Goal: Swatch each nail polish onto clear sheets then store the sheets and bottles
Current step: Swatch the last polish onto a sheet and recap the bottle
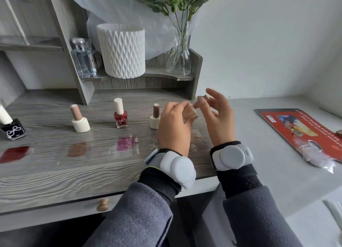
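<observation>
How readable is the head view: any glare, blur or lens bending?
Head view: soft daylight, faint shadows; sheen whitens the clear sheet around the pink swatch; wide-angle leans the shelf upright; beige bottle in the left hand, cap in the right hand, slightly soft.

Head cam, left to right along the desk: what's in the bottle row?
black bottle → tan-capped bottle → red bottle → brown-capped bottle → pale bottle in left hand, right hand pinching its cap → red booklet

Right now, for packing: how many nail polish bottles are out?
5. Standing, left to right: black bottle, brown-capped bottle, red bottle, second brown-capped bottle; fifth bottle in the left hand.
</observation>
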{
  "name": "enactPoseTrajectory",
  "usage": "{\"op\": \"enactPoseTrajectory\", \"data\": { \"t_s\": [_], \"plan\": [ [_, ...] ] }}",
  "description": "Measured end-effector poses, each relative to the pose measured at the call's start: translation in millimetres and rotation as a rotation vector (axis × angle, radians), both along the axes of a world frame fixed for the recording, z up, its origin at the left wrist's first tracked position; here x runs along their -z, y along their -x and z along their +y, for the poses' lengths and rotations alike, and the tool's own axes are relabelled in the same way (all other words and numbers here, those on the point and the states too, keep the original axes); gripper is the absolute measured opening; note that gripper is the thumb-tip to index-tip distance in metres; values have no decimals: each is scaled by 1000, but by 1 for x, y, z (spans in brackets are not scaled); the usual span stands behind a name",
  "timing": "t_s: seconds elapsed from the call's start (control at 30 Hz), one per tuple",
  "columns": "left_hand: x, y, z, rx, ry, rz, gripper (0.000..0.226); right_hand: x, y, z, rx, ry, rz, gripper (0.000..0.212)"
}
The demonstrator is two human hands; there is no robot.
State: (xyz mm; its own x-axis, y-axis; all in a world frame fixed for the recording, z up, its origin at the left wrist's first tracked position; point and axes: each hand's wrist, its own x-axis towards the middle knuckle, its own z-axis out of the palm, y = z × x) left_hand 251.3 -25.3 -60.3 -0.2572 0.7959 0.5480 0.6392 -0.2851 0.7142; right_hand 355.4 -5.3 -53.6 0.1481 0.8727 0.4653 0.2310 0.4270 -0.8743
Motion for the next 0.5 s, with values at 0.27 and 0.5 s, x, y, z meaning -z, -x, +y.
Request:
{"op": "enactPoseTrajectory", "data": {
  "t_s": [0.27,0.5],
  "plan": [
    [0,-1,0,-11,14,3,37,1,-4,0,-9,-105,9,18],
    [-1,-1,-1,28,-6,-11,35,-2,-5,-1,51,-48,56,18]
  ]
}}
